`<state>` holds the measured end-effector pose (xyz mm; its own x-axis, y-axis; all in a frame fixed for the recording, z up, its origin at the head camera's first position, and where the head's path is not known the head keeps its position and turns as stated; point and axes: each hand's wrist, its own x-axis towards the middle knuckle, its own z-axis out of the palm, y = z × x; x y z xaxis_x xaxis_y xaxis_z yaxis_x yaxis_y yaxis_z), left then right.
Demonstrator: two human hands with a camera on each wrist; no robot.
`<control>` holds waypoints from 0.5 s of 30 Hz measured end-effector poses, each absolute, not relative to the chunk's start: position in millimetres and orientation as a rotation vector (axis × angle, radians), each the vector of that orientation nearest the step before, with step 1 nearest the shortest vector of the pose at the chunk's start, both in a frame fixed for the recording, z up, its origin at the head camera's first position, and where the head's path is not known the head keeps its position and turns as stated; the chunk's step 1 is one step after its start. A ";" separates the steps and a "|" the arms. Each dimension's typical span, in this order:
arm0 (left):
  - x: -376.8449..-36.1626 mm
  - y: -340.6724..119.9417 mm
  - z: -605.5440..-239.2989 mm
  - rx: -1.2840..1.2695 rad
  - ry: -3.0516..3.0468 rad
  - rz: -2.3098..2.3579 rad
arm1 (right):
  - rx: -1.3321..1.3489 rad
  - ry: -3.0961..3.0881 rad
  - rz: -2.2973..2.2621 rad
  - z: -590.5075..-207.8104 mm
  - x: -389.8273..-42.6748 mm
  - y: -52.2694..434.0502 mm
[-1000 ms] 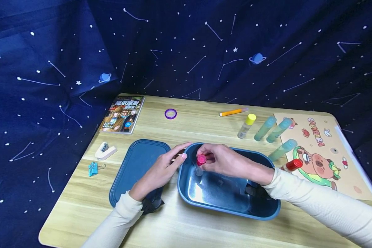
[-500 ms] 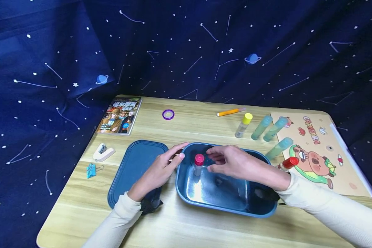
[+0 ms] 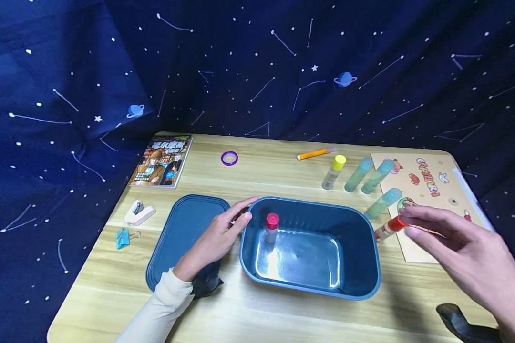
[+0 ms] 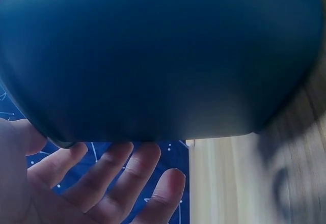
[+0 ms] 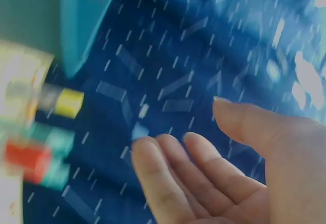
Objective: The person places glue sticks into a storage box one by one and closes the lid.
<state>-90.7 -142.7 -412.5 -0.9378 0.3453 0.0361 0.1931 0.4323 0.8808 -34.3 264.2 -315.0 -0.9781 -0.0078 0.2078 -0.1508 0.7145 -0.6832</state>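
Note:
My left hand (image 3: 216, 238) rests at the left rim of a dark blue plastic bin (image 3: 309, 291), fingers fairly straight; the left wrist view shows them beside its wall (image 4: 153, 56). Inside the bin, near its left end, a small clear tube with a pink cap (image 3: 272, 220) stands upright. My right hand (image 3: 468, 247) is to the right of the bin, thumb and fingers apart. Its fingertips are near a red-capped tube (image 3: 386, 230); in the blurred right wrist view the hand holds nothing and the red cap (image 5: 28, 161) lies apart from it.
A blue lid (image 3: 184, 233) lies left of the bin. Beyond its right end stand a yellow-capped tube (image 3: 334, 172) and several green tubes (image 3: 358, 175), beside a capybara folder (image 3: 429, 176). Further off are an orange pen (image 3: 315, 153), tape roll (image 3: 229, 158), book (image 3: 160, 162), stapler (image 3: 139, 213) and binder clip (image 3: 122, 238).
My right hand has let go of the pink-capped tube in the bin and moved out to the right, near the red-capped tube. My left hand has stayed at the bin's rim.

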 end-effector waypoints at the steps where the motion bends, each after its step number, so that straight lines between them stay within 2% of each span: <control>1: -90.5 -143.0 -412.3 0.480 2.532 1.526 | 0.067 -2.678 1.128 -320.8 -30.1 273.4; 8: -88.3 -146.1 -411.5 0.466 2.545 1.540 | -0.217 -2.574 1.190 -369.4 -24.3 309.8; 15: -90.6 -141.1 -413.1 0.469 2.535 1.528 | -0.187 -2.618 1.229 -414.1 -43.3 306.8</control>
